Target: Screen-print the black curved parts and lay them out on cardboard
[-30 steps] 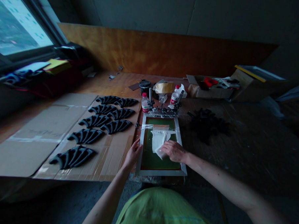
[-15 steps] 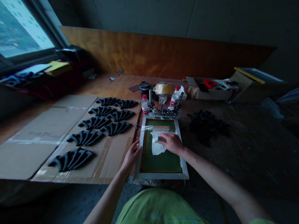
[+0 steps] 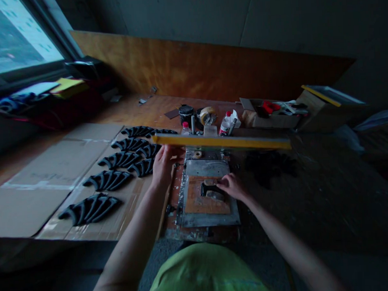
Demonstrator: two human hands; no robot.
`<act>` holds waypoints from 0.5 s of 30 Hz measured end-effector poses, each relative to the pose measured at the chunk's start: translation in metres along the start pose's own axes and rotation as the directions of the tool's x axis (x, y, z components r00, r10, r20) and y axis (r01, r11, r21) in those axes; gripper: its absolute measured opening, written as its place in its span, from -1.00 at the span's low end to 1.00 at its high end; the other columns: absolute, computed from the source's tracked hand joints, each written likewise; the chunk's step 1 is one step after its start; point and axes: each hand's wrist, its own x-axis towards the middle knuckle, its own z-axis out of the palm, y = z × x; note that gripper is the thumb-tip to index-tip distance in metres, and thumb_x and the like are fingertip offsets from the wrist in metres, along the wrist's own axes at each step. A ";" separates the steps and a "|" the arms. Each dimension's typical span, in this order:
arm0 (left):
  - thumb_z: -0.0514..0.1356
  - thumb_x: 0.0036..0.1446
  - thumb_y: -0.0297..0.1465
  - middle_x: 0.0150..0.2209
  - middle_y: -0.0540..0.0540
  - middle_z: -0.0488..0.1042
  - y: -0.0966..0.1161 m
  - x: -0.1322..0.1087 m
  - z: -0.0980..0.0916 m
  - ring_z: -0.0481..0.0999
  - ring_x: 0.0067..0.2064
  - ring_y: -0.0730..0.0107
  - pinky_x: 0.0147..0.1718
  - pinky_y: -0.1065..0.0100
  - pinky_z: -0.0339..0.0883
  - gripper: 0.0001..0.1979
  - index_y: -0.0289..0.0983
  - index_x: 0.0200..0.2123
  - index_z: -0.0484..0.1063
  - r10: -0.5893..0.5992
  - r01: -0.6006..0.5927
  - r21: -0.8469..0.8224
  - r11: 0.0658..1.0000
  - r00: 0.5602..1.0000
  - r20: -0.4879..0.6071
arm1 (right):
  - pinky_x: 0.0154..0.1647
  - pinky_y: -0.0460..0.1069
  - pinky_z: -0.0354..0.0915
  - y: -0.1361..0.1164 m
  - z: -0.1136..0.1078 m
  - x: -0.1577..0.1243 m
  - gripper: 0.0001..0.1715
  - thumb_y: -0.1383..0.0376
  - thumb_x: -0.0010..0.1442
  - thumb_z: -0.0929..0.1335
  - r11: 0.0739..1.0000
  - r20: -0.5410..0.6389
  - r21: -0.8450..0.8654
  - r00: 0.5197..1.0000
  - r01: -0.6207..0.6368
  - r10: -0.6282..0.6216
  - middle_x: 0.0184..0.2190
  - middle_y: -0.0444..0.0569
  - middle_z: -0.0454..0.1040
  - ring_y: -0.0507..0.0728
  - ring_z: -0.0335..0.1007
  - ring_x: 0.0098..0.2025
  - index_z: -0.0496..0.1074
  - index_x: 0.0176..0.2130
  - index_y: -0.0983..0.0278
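**Frame swung up, part uncovered**

The biggest change is the frame (image 3: 232, 142). Half a second ago it lay flat on the surface (image 3: 311, 192) with its green mesh showing. Now it is tilted up on its far edge and reads as a yellow bar seen edge-on across the middle of the view. The plate (image 3: 210, 217) it covered is now open to view, a grey slab with an orange-brown board on it. A single black part (image 3: 208, 189) lies on that board, within reach for the work.

The left hand (image 3: 162, 164) has risen with the frame, and its fingers are curled round the frame's left end, holding it up. The right hand (image 3: 232, 186) no longer presses a white wad on the mesh, and the wad is out of sight. The hand has dropped to the plate, where its bent fingers rest on the right end of the part. Whether they pinch it cannot be told.

Counted, from largest down:
- One cardboard (image 3: 53, 169) spread lies to the left.
- Two boxes (image 3: 270, 121) stand at the far right.
- There is one frame and one plate.
- Eight parts (image 3: 107, 180) lie in rows on the cardboard, two of them partly hidden behind the frame and arm.
- One dark heap (image 3: 268, 163) lies right of the plate, too dim to count.
- Two red-capped bottles (image 3: 225, 125), one black pot (image 3: 186, 113) and one tape roll (image 3: 208, 115) stand behind the frame.
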 end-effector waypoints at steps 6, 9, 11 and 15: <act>0.13 0.07 0.08 -0.40 -0.04 0.53 -0.034 -0.040 0.009 0.53 -0.41 0.40 -0.43 0.40 0.40 -0.49 -0.23 -0.16 0.34 -0.209 0.208 -0.036 0.977 0.978 -0.019 | -0.20 -0.01 0.27 -0.042 0.036 -0.018 -0.90 0.29 0.27 0.32 0.981 0.204 -0.162 0.969 -0.108 0.140 -0.32 0.05 0.47 0.16 0.41 -0.21 0.35 -0.28 0.29; 0.17 -0.05 0.16 -0.41 -0.18 0.56 -0.075 -0.097 0.014 0.56 -0.42 0.21 -0.50 0.29 0.40 -0.37 -0.28 -0.19 0.39 -0.669 0.646 0.177 0.743 0.701 0.248 | -0.29 -0.03 0.26 -0.063 0.036 -0.025 -0.88 0.28 0.33 0.25 0.985 0.127 -0.049 0.978 -0.163 0.168 -0.36 0.00 0.46 0.13 0.40 -0.28 0.32 -0.26 0.25; 0.12 -0.03 0.19 -0.34 -0.20 0.57 -0.097 -0.125 0.018 0.59 -0.30 0.15 -0.43 0.25 0.43 -0.38 -0.26 -0.23 0.40 -0.735 0.733 0.148 0.664 0.604 0.308 | -0.24 -0.01 0.28 -0.081 0.037 -0.036 -0.88 0.27 0.33 0.24 0.999 0.054 0.024 0.998 -0.046 0.044 -0.31 0.00 0.46 0.15 0.39 -0.23 0.33 -0.24 0.23; 0.13 0.00 0.12 -0.34 -0.14 0.56 -0.118 -0.129 0.008 0.58 -0.29 0.24 -0.35 0.29 0.43 -0.48 -0.24 -0.31 0.36 -0.699 0.698 0.072 0.713 0.697 0.159 | -0.06 0.03 0.29 -0.089 0.034 -0.047 -0.91 0.27 0.29 0.31 0.962 0.044 0.156 0.971 0.224 -0.234 -0.23 -0.02 0.46 0.15 0.36 -0.10 0.39 -0.19 0.22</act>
